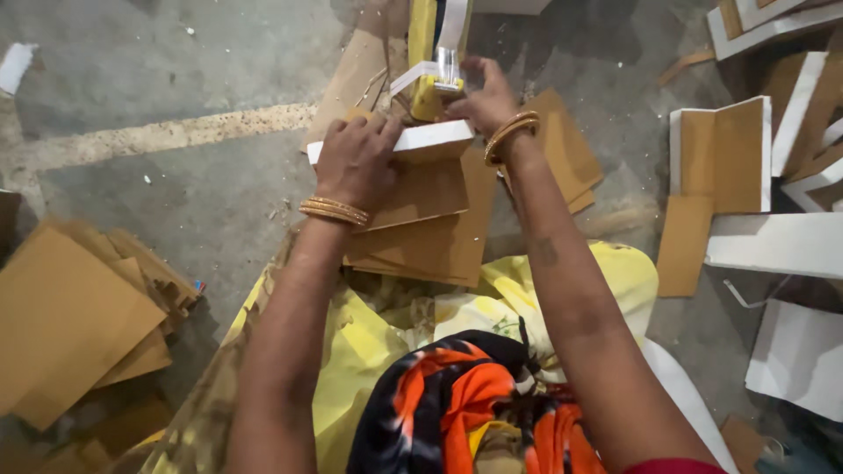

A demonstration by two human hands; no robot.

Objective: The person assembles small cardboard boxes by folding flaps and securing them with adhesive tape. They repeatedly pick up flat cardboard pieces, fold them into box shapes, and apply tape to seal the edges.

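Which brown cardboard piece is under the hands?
The white-edged box piece under the left hand and right hand; the other piles lie untouched.

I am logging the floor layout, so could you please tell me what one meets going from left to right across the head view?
Brown cardboard stack → left hand on a white-edged box piece → right hand at the yellow tape dispenser → white-edged cardboard panels.
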